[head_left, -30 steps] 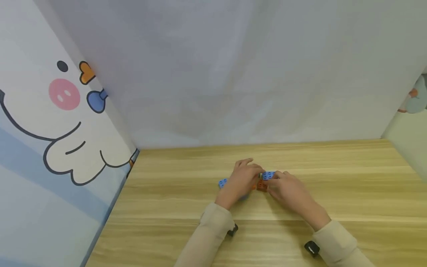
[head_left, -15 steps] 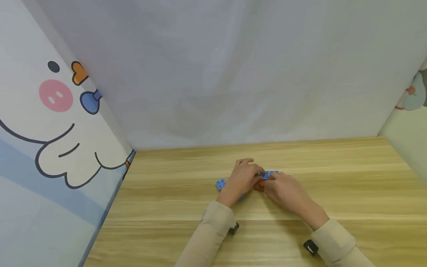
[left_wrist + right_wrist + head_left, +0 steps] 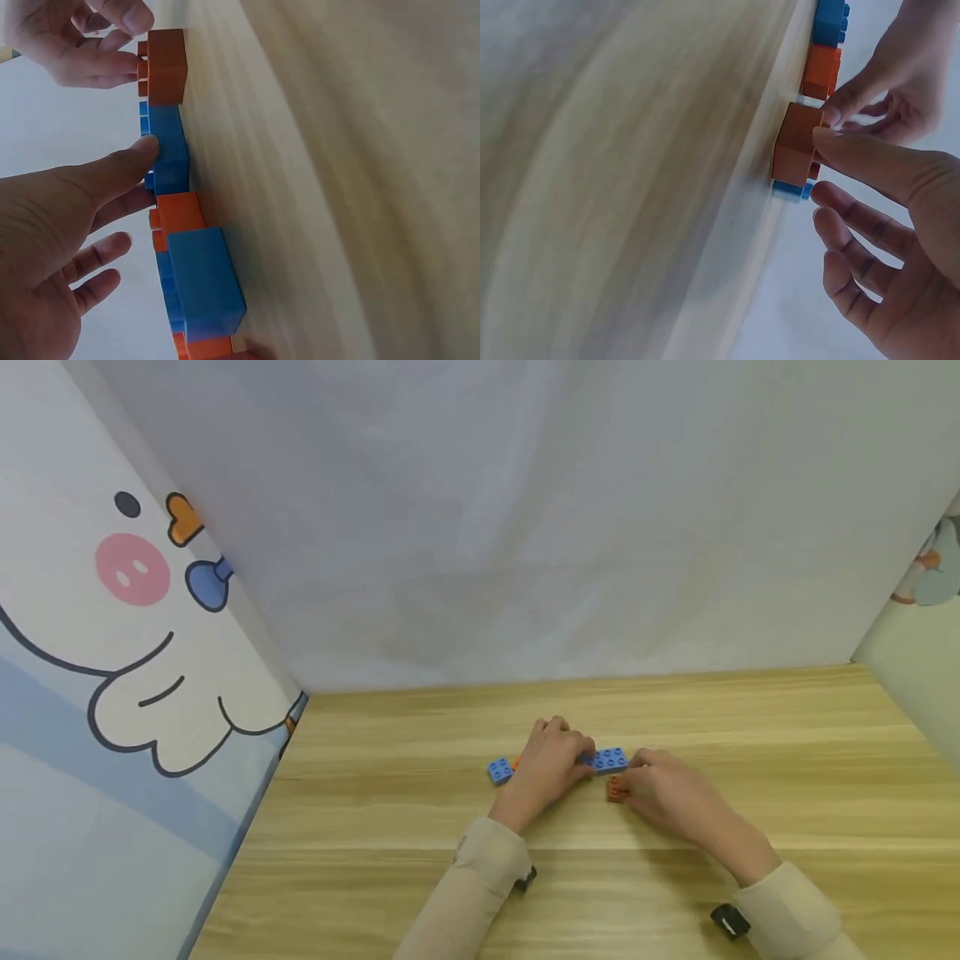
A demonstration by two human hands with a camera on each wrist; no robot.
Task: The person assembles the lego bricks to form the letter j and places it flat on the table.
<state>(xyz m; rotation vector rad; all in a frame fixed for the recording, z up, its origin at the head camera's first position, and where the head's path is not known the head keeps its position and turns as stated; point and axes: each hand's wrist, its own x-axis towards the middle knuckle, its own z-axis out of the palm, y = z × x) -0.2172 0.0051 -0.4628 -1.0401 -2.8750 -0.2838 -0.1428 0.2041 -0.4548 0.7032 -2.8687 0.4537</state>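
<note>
In the head view my left hand (image 3: 551, 768) pinches a long blue brick (image 3: 610, 761) lying on the table; the left wrist view shows the thumb pressed on its side. My right hand (image 3: 675, 789) grips a small brownish-orange brick (image 3: 617, 790) just in front of the blue one. Thumb and forefinger hold that brick (image 3: 796, 146) in the right wrist view, the other fingers loosely bent. Beside the left hand stand a bright orange brick (image 3: 181, 213) and another blue brick (image 3: 206, 283), largely hidden by the hand in the head view.
A square blue brick (image 3: 500, 770) sits left of the left hand. More orange (image 3: 210, 349) shows at the bottom of the left wrist view. A pale wall (image 3: 570, 568) rises behind the wooden table (image 3: 375, 843), with a cartoon-printed panel (image 3: 150, 693) at the left.
My right hand has let go of the long blue brick and shifted right and nearer, bringing the brownish-orange brick along. My left hand has barely moved.
</note>
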